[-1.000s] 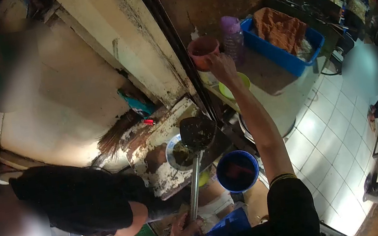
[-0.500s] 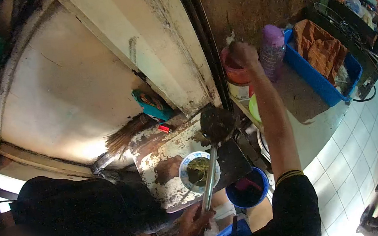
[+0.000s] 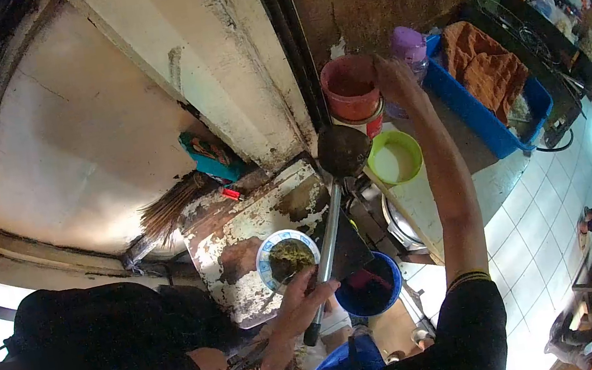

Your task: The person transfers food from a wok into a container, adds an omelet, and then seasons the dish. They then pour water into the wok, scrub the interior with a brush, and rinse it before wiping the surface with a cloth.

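Observation:
My left hand (image 3: 299, 304) is closed round the handle of a long metal ladle (image 3: 329, 233), whose dark bowl hangs beside a red tub. My right hand (image 3: 396, 81) is at the right rim of that red tub (image 3: 351, 89), with its fingers bent down; whatever they hold is too small to make out. A lime-green bowl (image 3: 394, 157) with pale contents stands in front of the tub. Beyond my right hand is a purple-lidded container (image 3: 409, 46). A patterned plate (image 3: 269, 248) with greenish food sits on the worn table, left of the ladle.
A blue basket (image 3: 479, 117) with an orange-brown cloth stands at the right. A blue bucket (image 3: 394, 288) is below the table (image 3: 204, 232). Another person in black (image 3: 114, 347) is at the lower left. More people show at the far right edge.
My right hand has come out of the red tub to its right rim. My left hand has moved the ladle up and right, towards the tub. The lime-green bowl now shows fully.

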`<action>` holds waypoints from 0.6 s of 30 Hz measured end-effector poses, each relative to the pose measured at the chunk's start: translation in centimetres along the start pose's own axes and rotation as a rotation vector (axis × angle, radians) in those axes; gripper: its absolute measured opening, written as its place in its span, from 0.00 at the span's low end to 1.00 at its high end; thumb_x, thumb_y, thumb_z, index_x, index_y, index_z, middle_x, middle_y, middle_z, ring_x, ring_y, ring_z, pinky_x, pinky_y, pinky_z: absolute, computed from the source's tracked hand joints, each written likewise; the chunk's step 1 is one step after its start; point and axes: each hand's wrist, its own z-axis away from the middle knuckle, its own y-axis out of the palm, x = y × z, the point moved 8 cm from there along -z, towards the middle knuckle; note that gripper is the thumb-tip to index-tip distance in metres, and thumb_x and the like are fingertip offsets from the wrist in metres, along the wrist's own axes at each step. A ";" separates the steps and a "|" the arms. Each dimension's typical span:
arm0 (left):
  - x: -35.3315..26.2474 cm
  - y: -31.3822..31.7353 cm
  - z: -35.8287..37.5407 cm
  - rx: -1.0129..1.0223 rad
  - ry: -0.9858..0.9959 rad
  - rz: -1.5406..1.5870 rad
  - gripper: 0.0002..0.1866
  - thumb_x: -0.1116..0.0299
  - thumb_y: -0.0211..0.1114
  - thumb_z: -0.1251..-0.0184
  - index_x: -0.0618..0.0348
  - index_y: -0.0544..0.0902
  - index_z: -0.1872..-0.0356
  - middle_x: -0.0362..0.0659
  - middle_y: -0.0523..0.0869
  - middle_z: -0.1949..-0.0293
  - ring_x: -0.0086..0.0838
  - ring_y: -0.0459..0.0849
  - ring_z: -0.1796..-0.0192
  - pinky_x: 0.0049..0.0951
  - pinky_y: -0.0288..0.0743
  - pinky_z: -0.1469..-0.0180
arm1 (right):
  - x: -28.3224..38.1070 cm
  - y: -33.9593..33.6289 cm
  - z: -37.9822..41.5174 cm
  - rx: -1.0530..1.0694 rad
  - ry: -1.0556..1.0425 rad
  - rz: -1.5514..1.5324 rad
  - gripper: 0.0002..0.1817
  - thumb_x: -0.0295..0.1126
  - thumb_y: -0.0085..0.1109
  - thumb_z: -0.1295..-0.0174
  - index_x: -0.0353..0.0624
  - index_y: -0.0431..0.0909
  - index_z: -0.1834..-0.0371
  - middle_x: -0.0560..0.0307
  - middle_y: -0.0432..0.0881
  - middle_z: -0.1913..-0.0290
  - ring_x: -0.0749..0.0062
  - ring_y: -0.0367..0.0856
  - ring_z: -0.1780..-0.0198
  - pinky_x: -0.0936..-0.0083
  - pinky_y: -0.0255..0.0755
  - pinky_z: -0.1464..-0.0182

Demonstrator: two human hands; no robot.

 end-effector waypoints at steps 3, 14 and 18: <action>-0.1 0.4 -0.9 0.015 0.018 -0.021 0.15 0.64 0.68 0.32 0.64 0.78 0.53 0.37 0.80 0.72 0.18 0.79 0.75 0.23 0.74 0.73 | 0.0 0.1 -0.1 -0.112 -0.247 0.035 0.18 0.38 0.53 0.31 0.37 0.79 0.47 0.35 0.85 0.58 0.39 0.83 0.55 0.46 0.75 0.54; -1.3 1.1 -4.0 -0.009 0.010 -0.073 0.15 0.62 0.68 0.32 0.63 0.79 0.54 0.38 0.81 0.70 0.20 0.80 0.75 0.22 0.74 0.73 | -1.3 3.8 0.3 0.108 0.016 -0.257 0.15 0.43 0.55 0.32 0.47 0.85 0.53 0.41 0.86 0.62 0.52 0.87 0.57 0.56 0.77 0.55; -1.5 1.0 -4.8 0.009 0.017 -0.018 0.16 0.61 0.69 0.33 0.63 0.79 0.54 0.42 0.84 0.66 0.21 0.81 0.75 0.22 0.75 0.73 | -4.1 4.2 0.3 -0.035 0.217 -0.634 0.14 0.40 0.58 0.34 0.48 0.86 0.52 0.50 0.88 0.60 0.56 0.88 0.59 0.61 0.77 0.57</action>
